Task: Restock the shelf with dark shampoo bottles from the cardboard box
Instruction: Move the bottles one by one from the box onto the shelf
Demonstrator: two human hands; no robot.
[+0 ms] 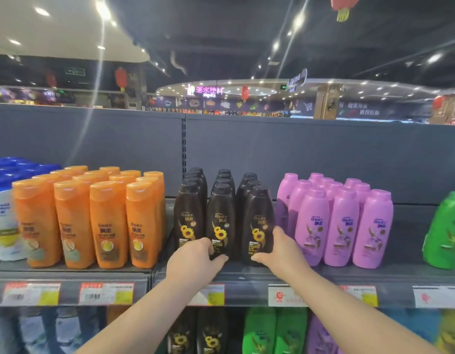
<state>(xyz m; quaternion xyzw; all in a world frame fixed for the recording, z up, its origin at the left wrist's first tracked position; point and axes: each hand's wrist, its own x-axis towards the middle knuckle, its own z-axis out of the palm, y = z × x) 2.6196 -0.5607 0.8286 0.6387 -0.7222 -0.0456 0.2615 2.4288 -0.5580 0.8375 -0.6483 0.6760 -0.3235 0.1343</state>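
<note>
dark bottles (221,221) upright on shelf (323,273), in three rows running front to back, caps black and rounded, bodies deep brown and glossy. labels facing forward with sunflower art and pale lettering. front three near shelf's front edge, close side by side, middle and right ones partly hidden low down. box not in view.
</note>
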